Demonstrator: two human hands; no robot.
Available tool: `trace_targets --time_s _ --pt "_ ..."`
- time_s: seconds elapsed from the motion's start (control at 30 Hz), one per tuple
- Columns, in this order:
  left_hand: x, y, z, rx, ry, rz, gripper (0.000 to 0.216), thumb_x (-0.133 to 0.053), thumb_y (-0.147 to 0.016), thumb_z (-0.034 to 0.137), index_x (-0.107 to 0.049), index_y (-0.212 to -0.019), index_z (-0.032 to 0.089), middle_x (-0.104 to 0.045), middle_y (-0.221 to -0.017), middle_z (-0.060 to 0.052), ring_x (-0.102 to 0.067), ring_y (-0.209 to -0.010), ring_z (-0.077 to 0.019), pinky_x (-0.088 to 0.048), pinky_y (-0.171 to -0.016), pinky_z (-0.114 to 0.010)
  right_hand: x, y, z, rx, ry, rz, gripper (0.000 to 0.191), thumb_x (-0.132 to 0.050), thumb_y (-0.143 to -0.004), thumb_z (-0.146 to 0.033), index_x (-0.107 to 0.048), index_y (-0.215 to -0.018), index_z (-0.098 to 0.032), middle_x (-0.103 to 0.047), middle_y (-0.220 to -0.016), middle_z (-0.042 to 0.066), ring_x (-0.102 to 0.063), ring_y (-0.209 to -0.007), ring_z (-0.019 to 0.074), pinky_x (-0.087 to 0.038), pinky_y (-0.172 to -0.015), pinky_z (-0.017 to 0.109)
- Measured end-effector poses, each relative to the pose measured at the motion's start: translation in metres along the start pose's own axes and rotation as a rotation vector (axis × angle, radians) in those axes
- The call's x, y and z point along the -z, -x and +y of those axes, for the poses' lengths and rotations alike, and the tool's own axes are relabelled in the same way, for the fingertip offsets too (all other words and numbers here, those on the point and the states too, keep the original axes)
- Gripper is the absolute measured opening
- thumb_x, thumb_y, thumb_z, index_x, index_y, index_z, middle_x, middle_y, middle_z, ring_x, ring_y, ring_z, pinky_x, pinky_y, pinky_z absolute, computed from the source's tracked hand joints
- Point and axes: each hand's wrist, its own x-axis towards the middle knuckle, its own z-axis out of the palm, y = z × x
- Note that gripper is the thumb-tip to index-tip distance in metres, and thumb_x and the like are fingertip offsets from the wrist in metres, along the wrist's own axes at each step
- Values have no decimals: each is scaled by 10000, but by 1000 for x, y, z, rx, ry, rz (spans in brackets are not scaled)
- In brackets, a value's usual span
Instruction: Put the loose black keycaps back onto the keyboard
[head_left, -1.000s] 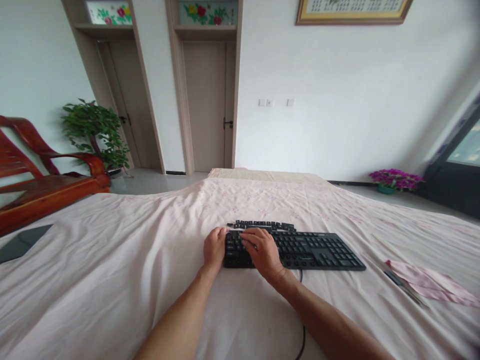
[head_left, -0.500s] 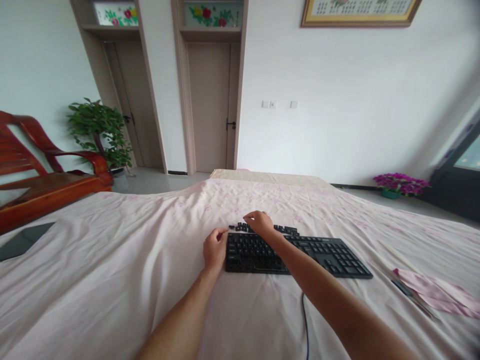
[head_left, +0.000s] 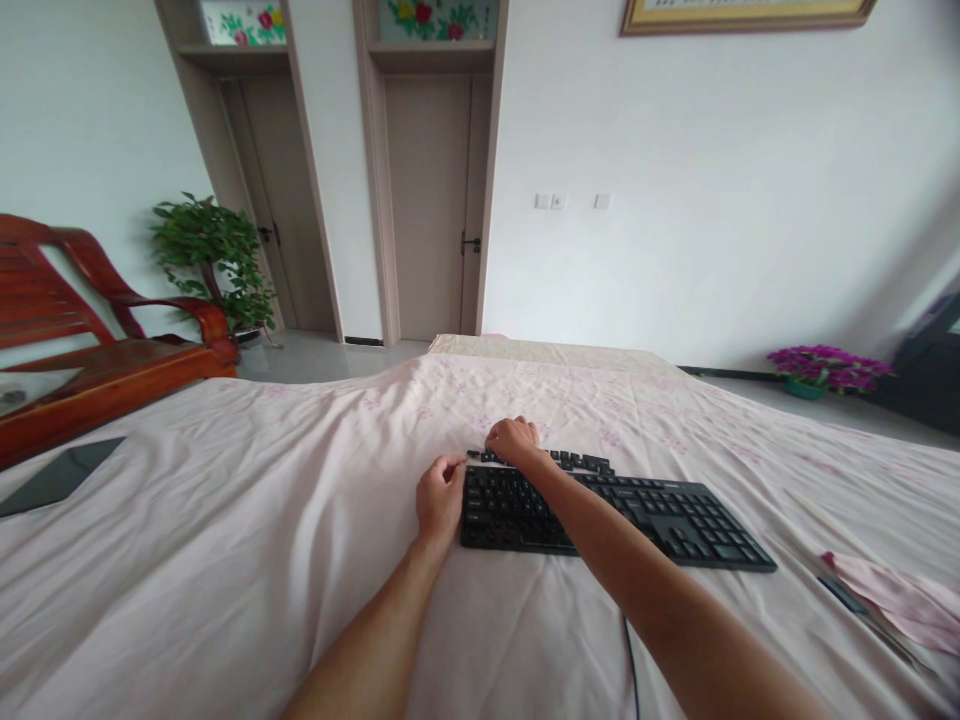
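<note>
A black keyboard (head_left: 679, 525) lies flat on the pink-white cloth, with bare gaps in its lower left where keycaps are off. Several loose black keycaps (head_left: 589, 462) sit in a row on the cloth along its far edge. My left hand (head_left: 441, 500) is closed at the keyboard's far left corner, thumb and forefinger together there. Reaching across the keyboard, my right hand (head_left: 514, 440) bends down over the row of loose keycaps. Its fingers are curled together, and the fingertips are hidden behind the hand. My right forearm covers the middle of the keyboard.
A cable (head_left: 630, 665) runs toward me under my right forearm. On the right lie a pink cloth (head_left: 900, 600) and a thin dark-handled tool (head_left: 844, 595). A dark flat panel (head_left: 64, 475) rests at the left. Beyond stands a wooden bench (head_left: 112, 350).
My right hand has lowered, its fingers now curled down over the loose keycaps. My left hand keeps its place at the keyboard's corner. The whole view has shifted slightly.
</note>
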Motion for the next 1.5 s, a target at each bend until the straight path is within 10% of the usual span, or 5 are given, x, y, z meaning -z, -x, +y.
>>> trace_targets --time_s 0.7,1.2,1.5 --pt "-2 6 25 67 652 -172 324 -705 -702 393 -605 -900 156 -677 -755 -19 -628 -635 -122 -451 -581 -199 20 69 -10 275 -651 63 163 -570 -780 -287 -680 -771 -167 -682 -706 8 -606 -671 140 -427 -622 227" --pt "1 11 31 168 759 -326 394 -763 -648 339 -673 -979 145 -705 -790 -39 -643 -679 -124 -494 -684 -231 31 118 -5 407 -286 357 182 -599 -815 -197 -687 -970 -234 -686 -885 22 -605 -859 166 -429 -831 274" --pt "-1 8 24 120 601 -193 334 -718 -672 421 -676 -829 130 -686 -710 -39 -602 -593 -111 -466 -584 -212 31 128 5 420 -194 364 155 -603 -849 -277 -691 -976 -272 -667 -904 12 -580 -867 167 -419 -818 273"
